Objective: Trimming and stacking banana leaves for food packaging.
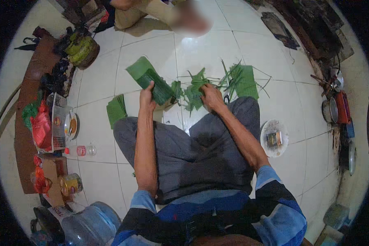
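Note:
My left hand (pixel 147 97) holds a folded piece of banana leaf (pixel 155 84), thumb on top, over the white tiled floor. Curled fingers of my right hand (pixel 212 97) touch a heap of torn leaf scraps (pixel 193 92) in front of my crossed legs; whether they pinch a scrap is hidden. By my left knee lies a stack of cut leaf pieces (pixel 116 110). Thin leaf strips (pixel 232 78) and a broad leaf piece (pixel 246 81) lie beyond my right knee. A black loop (pixel 226 99), possibly a scissors handle, shows beside that knee.
A plate with a small packet (pixel 274 139) stands at my right. To the left are a plastic bottle (pixel 85 150), a white basket (pixel 59 123), a jar (pixel 70 184) and a green gas cylinder (pixel 81 50). A large water jug (pixel 90 224) is near. Another person (pixel 135 18) sits opposite.

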